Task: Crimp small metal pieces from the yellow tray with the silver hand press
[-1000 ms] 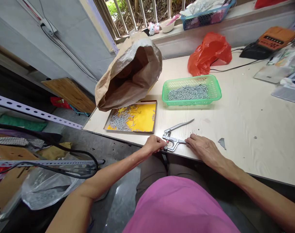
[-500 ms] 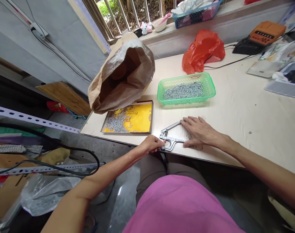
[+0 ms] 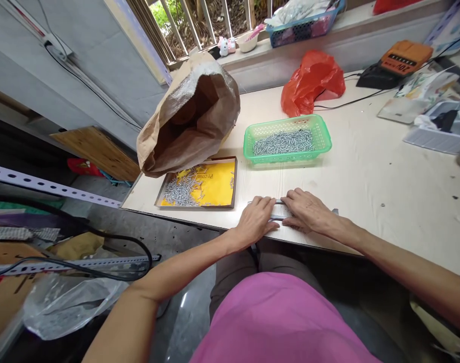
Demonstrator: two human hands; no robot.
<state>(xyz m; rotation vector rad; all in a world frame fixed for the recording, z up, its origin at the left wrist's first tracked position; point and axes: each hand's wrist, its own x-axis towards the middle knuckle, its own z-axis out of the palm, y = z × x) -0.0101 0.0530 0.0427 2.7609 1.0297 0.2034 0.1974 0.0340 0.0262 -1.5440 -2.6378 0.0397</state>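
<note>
Grey metal pliers [image 3: 277, 218] lie at the table's front edge, their two handles showing between my hands. My left hand [image 3: 255, 221] is closed over the jaw end and hides the jaws and spring. The fingers of my right hand [image 3: 304, 212] are wrapped round the handles from the other side. To the left, a shallow tray [image 3: 235, 184] with a yellow bottom holds a heap of small metal pins [image 3: 180, 191]. Beyond my hands, a green plastic basket [image 3: 288, 159] contains many similar silvery pieces [image 3: 284, 142].
A wide-open brown paper bag [image 3: 194, 156] leans behind the tray. A red plastic bag [image 3: 313, 80] and an orange-and-black charger [image 3: 398, 63] with cables are at the back. A grey bin [image 3: 436, 138] stands at the right.
My left hand has gone from pinching at the jaw to wrapping over the pliers' head. My right hand has moved slightly left, and its fingers have closed round the handles.
</note>
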